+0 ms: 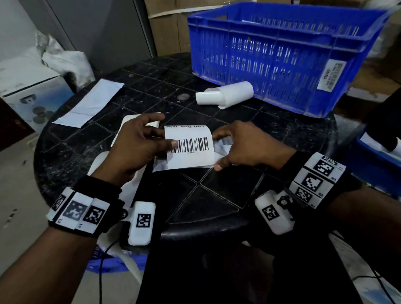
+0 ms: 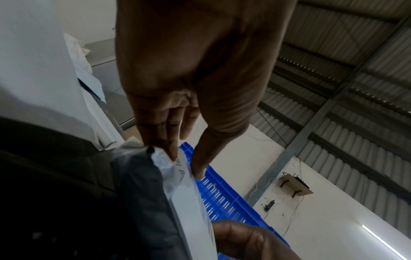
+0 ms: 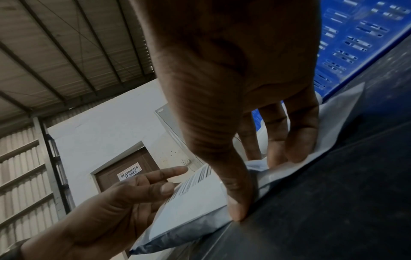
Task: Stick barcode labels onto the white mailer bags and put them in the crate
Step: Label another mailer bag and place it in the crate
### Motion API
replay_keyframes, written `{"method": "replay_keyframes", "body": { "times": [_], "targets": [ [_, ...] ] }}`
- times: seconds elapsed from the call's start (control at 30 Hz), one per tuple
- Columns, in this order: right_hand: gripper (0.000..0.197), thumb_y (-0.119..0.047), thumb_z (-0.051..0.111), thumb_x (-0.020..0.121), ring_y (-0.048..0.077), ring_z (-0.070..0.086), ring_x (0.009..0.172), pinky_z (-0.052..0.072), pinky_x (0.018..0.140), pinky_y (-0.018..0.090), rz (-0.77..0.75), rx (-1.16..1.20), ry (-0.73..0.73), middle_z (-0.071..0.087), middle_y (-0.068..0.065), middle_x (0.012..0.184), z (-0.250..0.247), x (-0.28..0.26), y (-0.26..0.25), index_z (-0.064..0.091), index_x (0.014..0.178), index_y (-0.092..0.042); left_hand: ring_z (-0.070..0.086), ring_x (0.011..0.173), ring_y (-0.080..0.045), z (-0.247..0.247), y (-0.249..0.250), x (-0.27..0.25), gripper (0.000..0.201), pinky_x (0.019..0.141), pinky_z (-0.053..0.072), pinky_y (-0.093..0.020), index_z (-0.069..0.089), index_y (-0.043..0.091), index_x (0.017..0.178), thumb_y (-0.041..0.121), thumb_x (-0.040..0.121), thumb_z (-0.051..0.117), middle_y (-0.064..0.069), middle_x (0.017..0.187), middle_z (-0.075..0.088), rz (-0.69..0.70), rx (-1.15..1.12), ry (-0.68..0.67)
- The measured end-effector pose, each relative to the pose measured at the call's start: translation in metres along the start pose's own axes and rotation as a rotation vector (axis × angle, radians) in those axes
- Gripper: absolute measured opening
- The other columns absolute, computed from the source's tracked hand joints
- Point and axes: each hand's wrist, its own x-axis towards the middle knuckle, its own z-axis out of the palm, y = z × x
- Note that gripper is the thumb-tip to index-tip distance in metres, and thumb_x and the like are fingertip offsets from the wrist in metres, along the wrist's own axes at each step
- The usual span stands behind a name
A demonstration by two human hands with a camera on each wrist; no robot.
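A white mailer bag [image 1: 223, 148] lies at the middle of the black table [image 1: 216, 198], with a barcode label [image 1: 190, 149] on top whose far edge curls up. My left hand [image 1: 165, 138] pinches the left side, thumb on the barcode and fingers underneath, lifting that side. The left wrist view shows this pinch [image 2: 186, 158] on the bag [image 2: 191, 202]. My right hand [image 1: 218, 152] holds the right end, thumb at the near corner and fingers at the far edge. In the right wrist view it [image 3: 266, 176] pins the bag [image 3: 191, 207] to the table. The blue crate [image 1: 267, 63] stands at the back right.
A roll of labels [image 1: 225, 95] lies in front of the crate. A white liner strip [image 1: 89, 103] lies at the table's left. More white bags [image 1: 129, 123] sit under my left hand. Cardboard boxes [image 1: 168, 24] stand behind; a blue bin [image 1: 378, 164] is at the right.
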Motion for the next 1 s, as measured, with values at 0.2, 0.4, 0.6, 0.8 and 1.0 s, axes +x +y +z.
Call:
{"method": "replay_keyframes", "body": {
  "times": [0.2, 0.4, 0.6, 0.8, 1.0],
  "targets": [
    [0.074, -0.038, 0.098, 0.057, 0.01, 0.066, 0.105, 0.052, 0.093, 0.032, 0.024, 0.018, 0.016, 0.072, -0.012, 0.117, 0.003, 0.002, 0.005, 0.07, 0.125, -0.027, 0.064, 0.102, -0.013, 0.001, 0.014, -0.011, 0.079, 0.083, 0.054, -0.026, 0.055, 0.029, 0.139, 0.025, 0.07, 0.094, 0.001, 0.126, 0.06, 0.19, 0.41, 0.152],
    [0.095, -0.034, 0.1, 0.05, 0.012, 0.067, 0.111, 0.052, 0.101, 0.039, 0.041, 0.072, 0.04, 0.072, -0.009, 0.123, 0.005, 0.001, 0.008, 0.059, 0.135, -0.021, 0.057, 0.113, -0.004, 0.01, 0.039, -0.028, 0.111, 0.099, 0.05, -0.035, 0.036, 0.034, 0.152, 0.048, 0.059, 0.096, 0.013, 0.125, 0.057, 0.084, 0.519, 0.036],
    [0.098, -0.031, 0.1, 0.051, 0.004, 0.067, 0.099, 0.053, 0.099, 0.037, 0.028, 0.107, 0.08, 0.072, -0.013, 0.122, 0.003, -0.01, 0.008, 0.056, 0.138, -0.024, 0.053, 0.109, -0.009, 0.013, 0.031, -0.026, 0.126, 0.089, 0.039, -0.023, 0.022, 0.021, 0.158, 0.04, 0.059, 0.098, 0.015, 0.115, 0.055, -0.195, 0.394, -0.018],
    [0.101, -0.034, 0.098, 0.053, -0.018, 0.051, 0.069, 0.054, 0.094, 0.032, -0.014, 0.112, 0.098, 0.069, -0.012, 0.127, 0.008, -0.025, 0.01, 0.051, 0.143, -0.032, 0.062, 0.096, -0.01, 0.023, 0.025, -0.034, 0.124, 0.061, 0.049, -0.005, 0.021, 0.013, 0.16, 0.0, 0.062, 0.095, -0.013, 0.132, 0.059, -0.207, 0.119, 0.018],
    [0.113, -0.048, 0.099, 0.055, 0.001, 0.068, 0.091, 0.054, 0.081, 0.024, -0.082, 0.339, 0.186, 0.067, -0.017, 0.122, 0.007, -0.056, 0.01, 0.038, 0.15, -0.042, 0.064, 0.114, -0.018, 0.024, 0.014, -0.055, 0.144, 0.096, 0.056, -0.029, 0.015, 0.039, 0.16, 0.015, 0.049, 0.103, -0.002, 0.124, 0.063, 0.117, 0.184, 0.1]
  ]
}}
